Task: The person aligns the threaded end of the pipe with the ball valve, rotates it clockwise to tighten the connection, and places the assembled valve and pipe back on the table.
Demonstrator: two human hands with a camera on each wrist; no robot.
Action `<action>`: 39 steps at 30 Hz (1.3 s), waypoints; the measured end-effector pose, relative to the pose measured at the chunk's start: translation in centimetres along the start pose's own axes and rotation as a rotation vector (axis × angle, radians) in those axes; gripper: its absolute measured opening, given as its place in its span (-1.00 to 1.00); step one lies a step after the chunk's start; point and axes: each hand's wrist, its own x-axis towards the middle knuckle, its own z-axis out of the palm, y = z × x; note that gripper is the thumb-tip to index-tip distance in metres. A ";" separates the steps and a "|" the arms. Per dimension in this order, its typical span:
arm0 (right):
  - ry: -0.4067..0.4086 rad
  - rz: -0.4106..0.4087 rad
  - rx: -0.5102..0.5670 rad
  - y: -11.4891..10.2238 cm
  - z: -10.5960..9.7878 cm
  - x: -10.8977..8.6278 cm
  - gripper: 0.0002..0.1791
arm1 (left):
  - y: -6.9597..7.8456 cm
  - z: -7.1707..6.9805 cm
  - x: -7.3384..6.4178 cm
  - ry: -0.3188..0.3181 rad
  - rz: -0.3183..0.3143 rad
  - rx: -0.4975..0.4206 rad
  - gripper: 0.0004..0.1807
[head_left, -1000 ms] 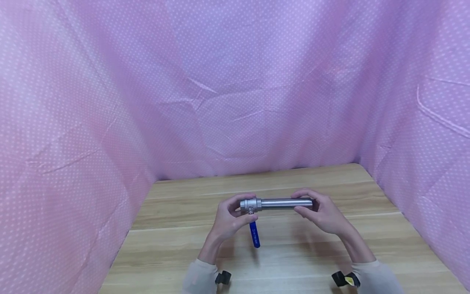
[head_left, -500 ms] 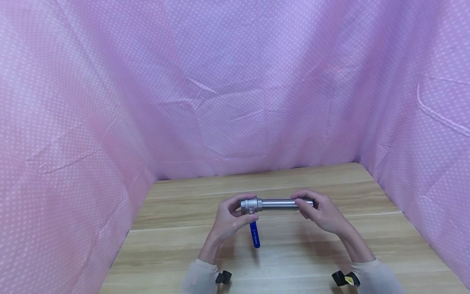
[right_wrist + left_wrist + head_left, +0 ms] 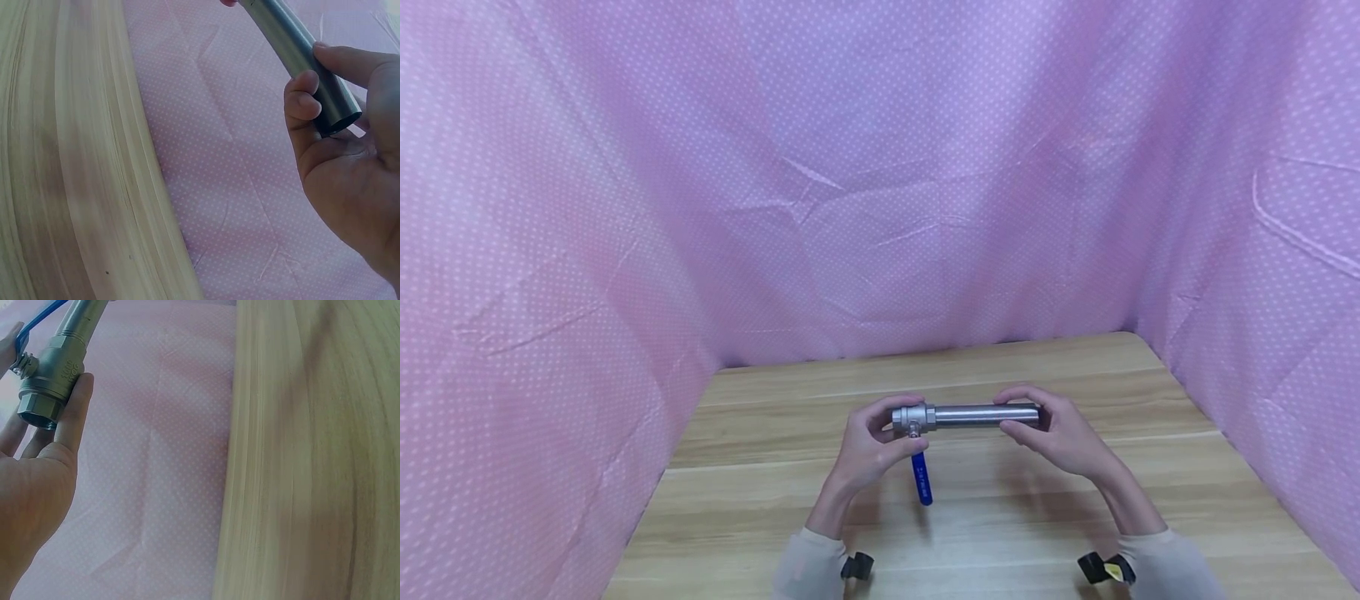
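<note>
My left hand (image 3: 867, 450) grips a silver ball valve (image 3: 913, 417), thumb near the stem and fingers behind the body. The valve's blue lever handle (image 3: 922, 479) points down toward me. From the valve's right end a smooth steel pipe (image 3: 973, 415) runs level to the right, the two in one line. My right hand (image 3: 1063, 433) holds the pipe's far end between thumb and fingers. Raised lettering shows on the valve body (image 3: 59, 372) in the left wrist view, with its hexagonal open end toward the palm. The pipe's open end (image 3: 342, 122) faces the right palm.
Below the hands lies a wood-grain table (image 3: 775, 517), with shadows of both arms on it. Pink dotted cloth (image 3: 880, 208) hangs behind it and on both sides. A black device (image 3: 857, 567) sits at the left wrist, another black device (image 3: 1105, 570) at the right.
The right thumb moved up over the pipe half a second ago and is now back at its lower side. The left hand and valve stay almost still.
</note>
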 end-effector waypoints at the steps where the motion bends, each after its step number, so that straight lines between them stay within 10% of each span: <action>1: -0.001 -0.008 0.000 0.0 0.0 0.0 -0.64 | 0.0 0.0 0.0 0.003 0.000 0.001 -0.37; 39: 0.021 -0.037 -0.008 0.3 0.2 -0.3 -0.67 | -0.3 0.6 -0.4 0.004 -0.005 0.029 -0.38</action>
